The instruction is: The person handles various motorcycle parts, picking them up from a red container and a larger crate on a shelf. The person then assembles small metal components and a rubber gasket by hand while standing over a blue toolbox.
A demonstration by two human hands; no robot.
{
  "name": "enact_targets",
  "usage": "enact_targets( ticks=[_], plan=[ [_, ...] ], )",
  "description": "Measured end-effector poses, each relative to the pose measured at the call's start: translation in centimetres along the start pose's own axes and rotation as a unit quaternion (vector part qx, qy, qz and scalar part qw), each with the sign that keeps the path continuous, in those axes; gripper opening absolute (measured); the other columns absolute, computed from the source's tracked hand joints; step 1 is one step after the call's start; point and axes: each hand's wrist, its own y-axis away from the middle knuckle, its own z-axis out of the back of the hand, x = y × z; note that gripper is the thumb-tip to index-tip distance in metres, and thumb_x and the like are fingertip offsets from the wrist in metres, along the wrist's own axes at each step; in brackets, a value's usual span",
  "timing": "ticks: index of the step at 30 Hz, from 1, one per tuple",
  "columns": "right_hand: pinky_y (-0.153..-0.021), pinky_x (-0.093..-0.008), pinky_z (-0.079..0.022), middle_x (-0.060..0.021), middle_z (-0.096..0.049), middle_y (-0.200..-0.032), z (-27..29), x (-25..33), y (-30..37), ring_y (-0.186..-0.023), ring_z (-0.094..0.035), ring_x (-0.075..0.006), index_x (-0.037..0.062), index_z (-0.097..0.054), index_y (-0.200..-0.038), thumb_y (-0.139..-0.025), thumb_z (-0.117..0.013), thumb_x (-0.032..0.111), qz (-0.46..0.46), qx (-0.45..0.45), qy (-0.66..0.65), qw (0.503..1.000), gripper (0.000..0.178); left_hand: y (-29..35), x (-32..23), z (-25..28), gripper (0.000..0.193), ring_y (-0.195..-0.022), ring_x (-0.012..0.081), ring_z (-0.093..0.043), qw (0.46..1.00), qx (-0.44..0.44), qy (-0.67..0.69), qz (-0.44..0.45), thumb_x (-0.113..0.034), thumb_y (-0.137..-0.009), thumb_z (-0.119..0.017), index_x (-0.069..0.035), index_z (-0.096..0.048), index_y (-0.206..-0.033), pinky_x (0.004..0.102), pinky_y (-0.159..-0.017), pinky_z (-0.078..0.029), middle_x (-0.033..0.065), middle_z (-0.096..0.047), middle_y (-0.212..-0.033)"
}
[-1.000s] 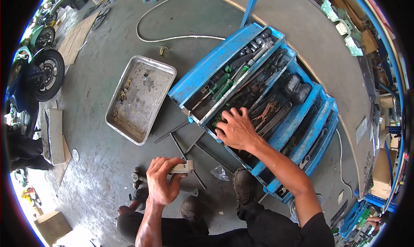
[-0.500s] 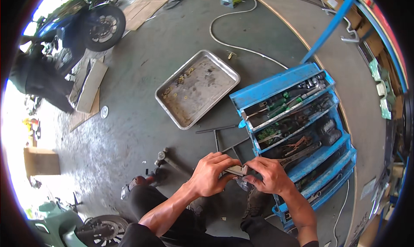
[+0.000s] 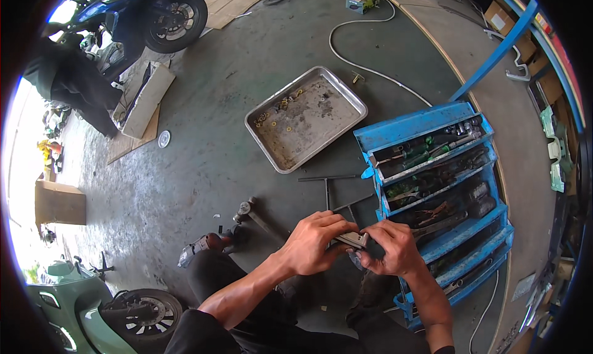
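Between my two hands is a small flat metal part (image 3: 354, 238), greyish and narrow, with a squared end. My left hand (image 3: 309, 243) is closed around its left side, thumb below and fingers over the top. The fingertips of my right hand (image 3: 390, 246) pinch its right end. Much of the part is hidden by my fingers, so its exact kind does not show. Both hands are held above my feet, just left of an open blue toolbox (image 3: 404, 126). Below and beyond them, T-handle wrenches (image 3: 327, 179) lie on the floor.
A metal tray (image 3: 264, 149) with small brass-coloured pieces lies ahead. A hammer (image 3: 246, 208) and a red-and-grey power tool (image 3: 201, 248) rest by my left knee. A pale hose (image 3: 352, 61) curves across the floor. Motorcycles and another person (image 3: 80, 85) are at the left.
My view has shifted, so the tray, toolbox and floor tools sit farther right in it. Both hands keep hold of the metal part, which is turned slightly.
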Motion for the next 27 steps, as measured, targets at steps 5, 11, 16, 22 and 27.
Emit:
enact_targets(
  ticks=[5,11,16,22,27],
  plan=[
    [-0.057,-0.0357,-0.052,-0.0120,-0.063,-0.081,0.1,0.6,0.2,-0.068,-0.065,-0.0273,-0.0027,-0.061,-0.095,-0.082,-0.071,0.034,-0.006,0.004,0.001,1.000,0.040,0.1,-0.3,0.0,0.042,-0.085,0.0322,-0.060,1.000,0.009,-0.005,0.002,-0.005,-0.066,-0.077,-0.004,-0.066,-0.106,0.0409,-0.076,-0.048,0.0103,-0.065,-0.092],
    [-0.062,-0.0362,-0.054,-0.0141,-0.064,-0.083,-0.2,0.8,0.3,-0.071,-0.066,-0.0293,-0.0032,-0.060,-0.099,-0.081,-0.071,0.034,-0.036,0.004,-0.054,0.998,0.043,0.1,-0.5,0.1,0.039,-0.085,0.0308,-0.060,1.000,0.001,0.023,-0.002,-0.006,-0.066,-0.079,-0.004,-0.066,-0.103,0.0405,-0.076,-0.049,0.0095,-0.066,-0.092],
    [-0.063,-0.0360,-0.055,-0.0140,-0.065,-0.085,0.0,1.4,0.3,-0.072,-0.067,-0.0297,-0.0013,-0.060,-0.102,-0.080,-0.072,0.028,-0.062,-0.006,-0.084,0.995,0.039,-0.4,-0.5,0.8,0.038,-0.084,0.0314,-0.060,0.999,0.031,0.034,-0.007,-0.014,-0.070,-0.081,-0.002,-0.067,-0.104,0.0407,-0.076,-0.049,0.0106,-0.067,-0.091],
    [-0.066,-0.0347,-0.056,-0.0144,-0.067,-0.090,-0.5,1.7,-0.2,-0.076,-0.069,-0.0292,0.0006,-0.062,-0.107,-0.080,-0.073,0.022,-0.048,-0.049,-0.082,0.994,0.036,0.3,0.1,0.6,0.042,-0.083,0.0318,-0.062,0.998,0.024,0.024,0.055,-0.021,-0.072,-0.082,-0.001,-0.068,-0.106,0.0408,-0.073,-0.050,0.0132,-0.068,-0.089],
    [-0.067,-0.0347,-0.056,-0.0146,-0.068,-0.090,-0.6,1.6,-0.1,-0.076,-0.069,-0.0294,0.0003,-0.062,-0.106,-0.080,-0.073,0.023,-0.074,-0.057,-0.102,0.990,0.036,0.0,0.1,0.2,0.042,-0.084,0.0323,-0.064,0.995,0.032,0.036,0.086,-0.023,-0.074,-0.081,-0.003,-0.068,-0.108,0.0410,-0.073,-0.051,0.0140,-0.069,-0.090]
  ],
)
